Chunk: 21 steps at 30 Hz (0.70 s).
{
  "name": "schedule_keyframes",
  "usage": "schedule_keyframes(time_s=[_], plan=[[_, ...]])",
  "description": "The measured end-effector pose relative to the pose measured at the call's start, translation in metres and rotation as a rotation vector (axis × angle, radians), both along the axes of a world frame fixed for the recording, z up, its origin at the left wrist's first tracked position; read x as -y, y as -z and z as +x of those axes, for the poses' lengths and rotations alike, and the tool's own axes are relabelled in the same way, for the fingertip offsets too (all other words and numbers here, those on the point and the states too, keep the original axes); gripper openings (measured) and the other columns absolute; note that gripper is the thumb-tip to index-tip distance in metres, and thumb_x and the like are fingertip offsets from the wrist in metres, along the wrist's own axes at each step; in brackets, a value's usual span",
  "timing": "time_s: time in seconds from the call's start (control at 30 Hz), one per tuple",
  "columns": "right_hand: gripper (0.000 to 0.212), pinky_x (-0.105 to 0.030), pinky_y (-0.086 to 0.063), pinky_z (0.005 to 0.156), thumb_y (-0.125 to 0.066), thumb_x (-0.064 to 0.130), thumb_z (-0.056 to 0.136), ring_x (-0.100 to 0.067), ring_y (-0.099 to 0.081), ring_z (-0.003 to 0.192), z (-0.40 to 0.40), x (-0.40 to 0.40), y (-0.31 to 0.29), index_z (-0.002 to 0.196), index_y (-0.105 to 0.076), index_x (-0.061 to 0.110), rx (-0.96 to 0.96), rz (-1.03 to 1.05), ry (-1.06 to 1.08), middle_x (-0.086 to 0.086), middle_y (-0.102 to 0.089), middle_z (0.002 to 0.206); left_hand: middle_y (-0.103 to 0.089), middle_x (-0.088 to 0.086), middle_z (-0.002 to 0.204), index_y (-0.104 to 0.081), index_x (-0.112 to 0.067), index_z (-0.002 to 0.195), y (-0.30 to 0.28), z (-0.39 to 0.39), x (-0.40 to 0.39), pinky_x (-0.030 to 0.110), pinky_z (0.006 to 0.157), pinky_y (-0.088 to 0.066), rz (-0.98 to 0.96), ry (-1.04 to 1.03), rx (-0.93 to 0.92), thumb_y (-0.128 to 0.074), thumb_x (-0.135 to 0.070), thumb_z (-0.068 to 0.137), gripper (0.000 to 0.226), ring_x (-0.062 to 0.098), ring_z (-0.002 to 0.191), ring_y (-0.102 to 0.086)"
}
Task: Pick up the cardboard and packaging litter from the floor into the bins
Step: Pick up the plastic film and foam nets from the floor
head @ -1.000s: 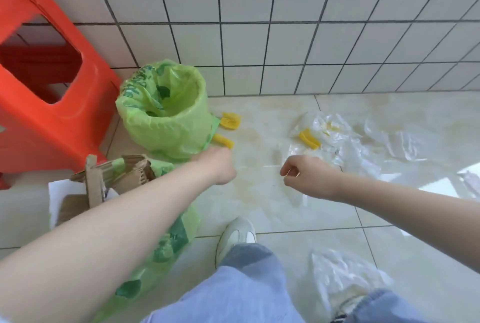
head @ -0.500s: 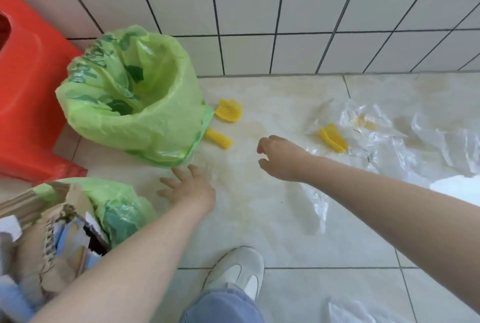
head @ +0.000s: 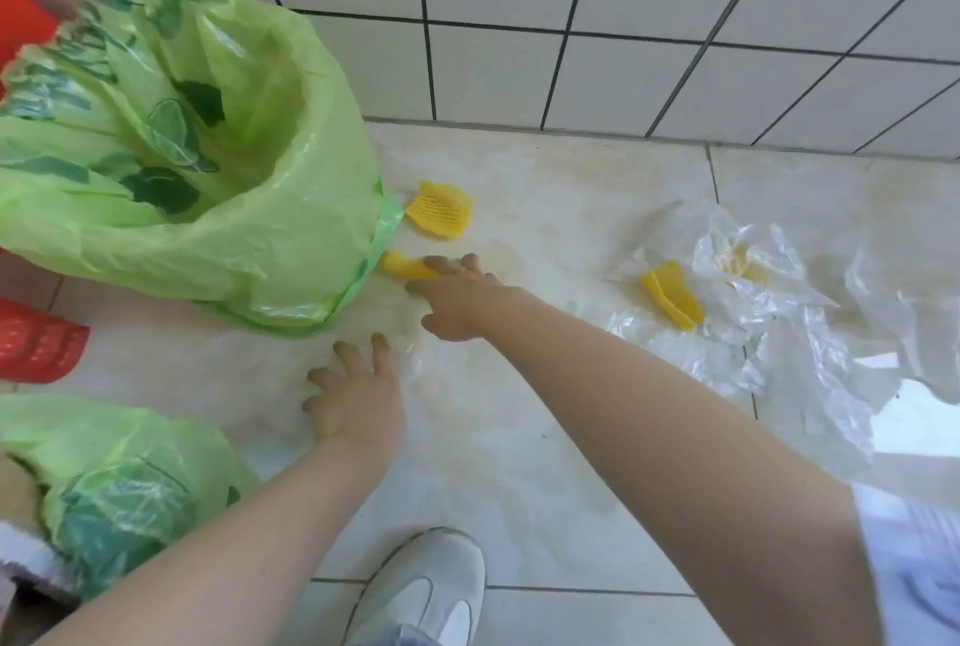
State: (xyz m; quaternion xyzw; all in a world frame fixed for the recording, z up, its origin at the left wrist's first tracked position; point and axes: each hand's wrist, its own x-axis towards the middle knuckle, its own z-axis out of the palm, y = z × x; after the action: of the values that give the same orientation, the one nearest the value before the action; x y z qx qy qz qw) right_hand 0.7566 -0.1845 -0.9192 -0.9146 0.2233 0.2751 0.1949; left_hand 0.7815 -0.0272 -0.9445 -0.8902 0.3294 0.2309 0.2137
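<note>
A bin lined with a green bag (head: 291, 209) stands at the left by the tiled wall. Three yellow ribbed pieces lie on the floor: one (head: 440, 208) beside the bag, one (head: 402, 265) at the bag's foot, one (head: 672, 294) on clear plastic wrap (head: 789, 313) at the right. My right hand (head: 457, 300) reaches over the floor, its fingertips touching the yellow piece at the bag's foot, fingers apart. My left hand (head: 356, 398) is spread open flat just above the floor, holding nothing.
A second green-lined bin (head: 119, 484) stands at the lower left. A red plastic stool (head: 36, 344) is at the left edge. My white shoe (head: 421, 588) is at the bottom centre. The white tiled wall meets the floor just behind the litter.
My view moved closer to the floor. My right hand went left from the plastic wrap to the yellow piece at the bag's foot and opened. My left hand stayed spread low.
</note>
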Motion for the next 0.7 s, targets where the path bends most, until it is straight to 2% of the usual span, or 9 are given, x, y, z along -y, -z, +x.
schedule_keyframes(time_s=[0.1, 0.17, 0.27, 0.4, 0.5, 0.57, 0.6, 0.67, 0.7], plan=[[0.038, -0.04, -0.041, 0.095, -0.041, 0.01, 0.092, -0.033, -0.038, 0.119, -0.002, 0.008, 0.003, 0.13, -0.05, 0.009, 0.106, -0.084, 0.008, -0.005, -0.038, 0.14, -0.03, 0.011, 0.138, -0.012, -0.017, 0.146, -0.005, -0.002, 0.008, 0.035, 0.078, -0.048, -0.056, 0.148, 0.053, -0.046, -0.021, 0.09, 0.065, 0.036, 0.113, -0.046], [0.029, -0.039, -0.042, 0.091, -0.04, 0.009, 0.093, -0.035, -0.045, 0.113, -0.003, 0.015, 0.004, 0.117, -0.055, 0.004, 0.184, -0.117, 0.043, -0.012, -0.047, 0.125, -0.036, 0.008, 0.13, -0.022, -0.015, 0.14, -0.009, -0.006, 0.014, 0.031, 0.07, -0.045, -0.084, 0.186, 0.069, -0.047, -0.016, 0.089, 0.058, 0.032, 0.108, -0.049], [0.025, -0.038, -0.042, 0.088, -0.042, 0.015, 0.094, -0.035, -0.051, 0.11, -0.008, 0.03, 0.006, 0.113, -0.054, 0.004, 0.263, -0.101, 0.132, -0.016, -0.051, 0.117, -0.041, 0.007, 0.124, -0.031, -0.013, 0.132, -0.011, -0.009, 0.019, 0.03, 0.065, -0.042, -0.116, 0.242, 0.074, -0.046, -0.013, 0.088, 0.047, 0.03, 0.104, -0.051], [0.025, -0.035, -0.039, 0.079, -0.049, 0.027, 0.092, -0.031, -0.049, 0.105, -0.017, 0.051, 0.004, 0.104, -0.056, 0.006, 0.307, -0.125, 0.157, -0.013, -0.054, 0.11, -0.048, 0.002, 0.119, -0.036, -0.019, 0.127, -0.012, -0.006, 0.017, 0.03, 0.064, -0.039, -0.148, 0.282, 0.056, -0.046, -0.01, 0.087, 0.042, 0.028, 0.104, -0.051], [0.014, -0.034, -0.037, 0.069, -0.049, 0.025, 0.091, -0.032, -0.052, 0.098, -0.022, 0.066, -0.002, 0.096, -0.049, 0.012, 0.339, -0.1, 0.222, -0.013, -0.057, 0.1, -0.053, -0.001, 0.113, -0.04, -0.023, 0.122, -0.013, -0.005, 0.017, 0.031, 0.064, -0.037, -0.181, 0.272, 0.01, -0.047, -0.007, 0.086, 0.04, 0.024, 0.104, -0.052], [0.012, -0.035, -0.039, 0.063, -0.043, 0.02, 0.092, -0.034, -0.054, 0.085, -0.022, 0.075, -0.003, 0.104, -0.045, 0.016, 0.383, -0.058, 0.299, -0.014, -0.058, 0.091, -0.053, -0.002, 0.113, -0.045, -0.022, 0.116, -0.013, -0.008, 0.02, 0.031, 0.071, -0.042, -0.252, 0.288, -0.069, -0.044, -0.003, 0.087, 0.035, 0.021, 0.106, -0.051], [0.023, -0.035, -0.041, 0.064, -0.04, 0.02, 0.094, -0.033, -0.053, 0.081, -0.021, 0.078, -0.003, 0.116, -0.044, 0.02, 0.394, -0.034, 0.328, -0.013, -0.057, 0.09, -0.053, -0.002, 0.113, -0.046, -0.021, 0.114, -0.013, -0.01, 0.022, 0.031, 0.076, -0.044, -0.289, 0.308, -0.117, -0.042, -0.003, 0.088, 0.033, 0.02, 0.107, -0.05], [0.04, -0.039, -0.046, 0.076, -0.036, 0.022, 0.096, -0.032, -0.051, 0.091, -0.017, 0.084, -0.002, 0.136, -0.039, 0.028, 0.37, -0.013, 0.326, -0.013, -0.058, 0.099, -0.051, -0.001, 0.112, -0.049, -0.02, 0.113, -0.015, -0.014, 0.023, 0.031, 0.082, -0.045, -0.367, 0.399, -0.19, -0.039, -0.006, 0.091, 0.028, 0.02, 0.108, -0.048], [0.04, -0.04, -0.047, 0.083, -0.035, 0.022, 0.097, -0.031, -0.05, 0.1, -0.014, 0.087, 0.0, 0.136, -0.043, 0.028, 0.355, -0.014, 0.3, -0.013, -0.059, 0.107, -0.052, 0.0, 0.11, -0.051, -0.019, 0.112, -0.017, -0.016, 0.023, 0.032, 0.083, -0.045, -0.42, 0.454, -0.213, -0.035, -0.009, 0.092, 0.027, 0.022, 0.107, -0.049]])
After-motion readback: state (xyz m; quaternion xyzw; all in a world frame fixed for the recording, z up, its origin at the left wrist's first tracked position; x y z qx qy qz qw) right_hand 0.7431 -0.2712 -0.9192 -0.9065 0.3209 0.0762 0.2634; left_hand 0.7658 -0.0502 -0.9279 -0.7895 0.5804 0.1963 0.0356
